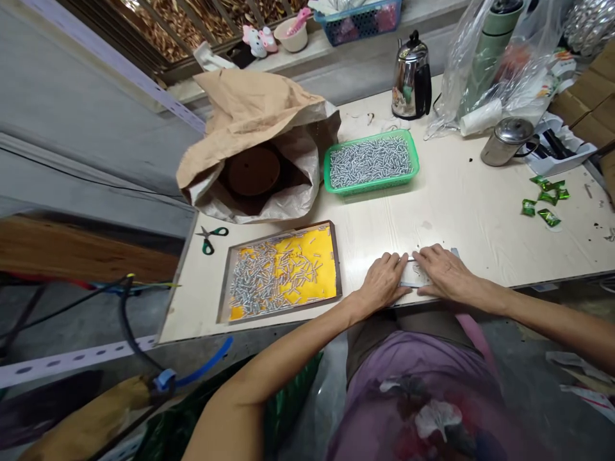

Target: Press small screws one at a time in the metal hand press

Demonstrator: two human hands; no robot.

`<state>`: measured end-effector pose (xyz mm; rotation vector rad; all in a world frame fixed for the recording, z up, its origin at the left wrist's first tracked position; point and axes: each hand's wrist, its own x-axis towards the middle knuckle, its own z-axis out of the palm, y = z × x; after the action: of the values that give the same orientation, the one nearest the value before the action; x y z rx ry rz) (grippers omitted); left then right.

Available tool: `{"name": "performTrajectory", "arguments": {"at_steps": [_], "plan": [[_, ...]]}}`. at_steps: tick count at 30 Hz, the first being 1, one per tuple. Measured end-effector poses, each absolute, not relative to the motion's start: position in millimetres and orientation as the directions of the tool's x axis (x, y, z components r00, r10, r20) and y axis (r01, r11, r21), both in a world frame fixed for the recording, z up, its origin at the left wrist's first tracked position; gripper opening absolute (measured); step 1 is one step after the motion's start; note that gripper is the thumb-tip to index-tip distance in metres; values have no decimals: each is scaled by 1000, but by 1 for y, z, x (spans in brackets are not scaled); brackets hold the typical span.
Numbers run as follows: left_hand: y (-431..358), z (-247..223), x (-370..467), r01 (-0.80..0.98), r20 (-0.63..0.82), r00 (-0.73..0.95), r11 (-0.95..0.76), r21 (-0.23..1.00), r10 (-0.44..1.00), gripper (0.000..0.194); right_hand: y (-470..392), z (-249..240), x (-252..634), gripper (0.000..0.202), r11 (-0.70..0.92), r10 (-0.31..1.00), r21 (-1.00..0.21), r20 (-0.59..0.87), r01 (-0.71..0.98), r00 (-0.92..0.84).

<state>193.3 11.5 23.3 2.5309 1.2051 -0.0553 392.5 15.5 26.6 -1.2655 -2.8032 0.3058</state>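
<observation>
Green wrappers (549,218) bear unreadable print; both hands (383,282) (444,275) hold a flat piece (414,274).

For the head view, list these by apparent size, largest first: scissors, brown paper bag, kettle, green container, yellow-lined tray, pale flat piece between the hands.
1. Brown paper bag
2. Yellow-lined tray
3. Green container
4. Kettle
5. Scissors
Unranked: pale flat piece, partly covered.

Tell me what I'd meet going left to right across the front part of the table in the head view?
Green-handled scissors, yellow-bottomed tray, left hand, right hand, small green-wrapped packets.
</observation>
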Motion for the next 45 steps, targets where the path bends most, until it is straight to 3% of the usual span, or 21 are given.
{"name": "performTrajectory", "arguments": {"at_steps": [8, 12, 15, 19, 21, 26, 32, 34, 36, 39, 42, 45], "plan": [[15, 29, 202, 784, -262, 618, -556, 275, 742, 16, 18, 24, 385, 8, 688, 711, -157, -50, 709, -701], [14, 29, 204, 807, -278, 587, -520, 281, 761, 12, 16, 15, 385, 8, 659, 730, -230, -34, 716, -682], [13, 24, 202, 815, -243, 570, -503, 287, 785, 14, 19, 19, 387, 2, 621, 759, -246, -46, 744, -649], [1, 10, 202, 842, -83, 495, -453, 293, 865, 35, 39, 32, 396, 28, 657, 708, -317, -52, 684, -705], [-12, -1, 206, 835, 24, 486, -473, 279, 873, 41, 52, 34, 399, 28, 684, 671, -335, -62, 648, -739], [-44, -22, 224, 741, 145, 576, -588, 325, 805, 48, 79, 26, 389, 18, 671, 722, -142, -97, 727, -685], [-39, -23, 229, 658, 165, 577, -575, 485, 800, 54, 95, 30, 363, 16, 679, 730, -71, -41, 731, -682], [-38, -20, 227, 609, 191, 590, -588, 532, 784, 54, 85, 38, 348, 18, 759, 646, -89, -22, 645, -763], [-44, -17, 220, 578, 217, 579, -583, 571, 786, 51, 69, 44, 331, 18, 874, 462, -158, -20, 459, -887], [-58, -10, 192, 659, 225, 432, -476, 583, 874, 37, 46, 43, 310, 14, 951, 218, -217, -33, 220, -975], [-59, 0, 146, 752, 249, 272, -367, 547, 929, 26, 36, 28, 298, 17, 973, 128, -194, 6, 125, -992], [-33, 11, 98, 855, 272, 72, -200, 480, 960, 27, 36, 13, 294, 16, 982, 118, -162, 131, 96, -984]]}}
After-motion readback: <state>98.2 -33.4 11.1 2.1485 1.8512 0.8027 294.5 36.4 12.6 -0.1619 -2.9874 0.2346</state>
